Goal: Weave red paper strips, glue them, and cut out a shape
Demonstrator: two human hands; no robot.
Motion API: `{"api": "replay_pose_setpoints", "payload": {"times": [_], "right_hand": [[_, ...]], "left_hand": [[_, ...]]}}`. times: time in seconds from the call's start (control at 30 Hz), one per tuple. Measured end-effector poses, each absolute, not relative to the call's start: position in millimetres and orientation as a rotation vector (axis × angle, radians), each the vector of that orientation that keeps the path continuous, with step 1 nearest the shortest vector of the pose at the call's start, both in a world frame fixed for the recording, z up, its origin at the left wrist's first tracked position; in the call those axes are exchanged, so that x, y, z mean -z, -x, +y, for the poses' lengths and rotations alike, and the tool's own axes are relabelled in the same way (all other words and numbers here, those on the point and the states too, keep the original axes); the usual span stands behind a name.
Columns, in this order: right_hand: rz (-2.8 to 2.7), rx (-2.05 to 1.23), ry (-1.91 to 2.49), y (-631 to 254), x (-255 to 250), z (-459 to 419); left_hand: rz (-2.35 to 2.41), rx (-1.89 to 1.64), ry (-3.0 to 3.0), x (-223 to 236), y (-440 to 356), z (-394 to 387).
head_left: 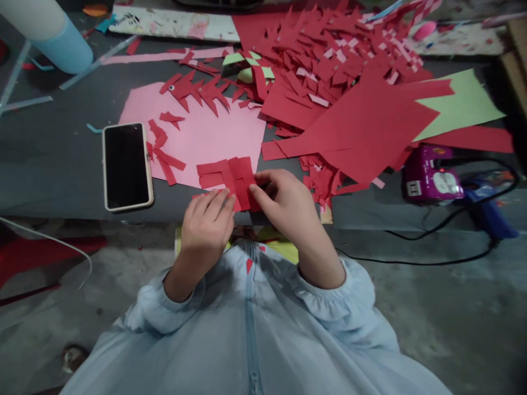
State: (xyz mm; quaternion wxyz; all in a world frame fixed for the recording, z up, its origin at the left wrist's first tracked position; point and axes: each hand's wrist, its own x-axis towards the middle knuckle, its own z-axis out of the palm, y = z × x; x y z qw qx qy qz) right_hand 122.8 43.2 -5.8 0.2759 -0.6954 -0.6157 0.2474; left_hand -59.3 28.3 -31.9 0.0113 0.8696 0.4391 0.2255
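Note:
Several red paper strips [231, 175], crossed over one another like a weave, lie at the table's near edge, partly on a pink sheet [209, 131]. My left hand [208, 222] holds their near left part, its fingertips pressed onto the paper. At the right edge, the thumb and forefinger of my right hand [284, 200] pinch the strips. What lies under the fingers is hidden. Left of the strips are loose red paper scraps [164, 153]. Farther back on the pink sheet rest cut red spiky shapes [197, 92], one with a small round eye.
A phone [127, 167] lies at the left, with a blue-and-white bottle [61, 44] behind it. Red paper pieces [321, 55] heap at the back, near a green sheet [461, 107]. At right are a purple box [431, 175], a blue glue gun [489, 206] and black cable.

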Motion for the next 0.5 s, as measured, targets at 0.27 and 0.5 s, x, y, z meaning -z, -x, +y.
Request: {"api": "replay_pose_setpoints", "payload": {"times": [0.27,0.5], "right_hand": [[-1.342,-0.975,1.688,-127.7,22.2,50.3],[-1.12,-1.105,1.57,-129.9,22.4,50.1]], "left_hand": [[1.498,-1.005,-2.454,33.5,64.7,25.9],[1.671,-0.921,-2.406,24.4,75.2,37.1]]}}
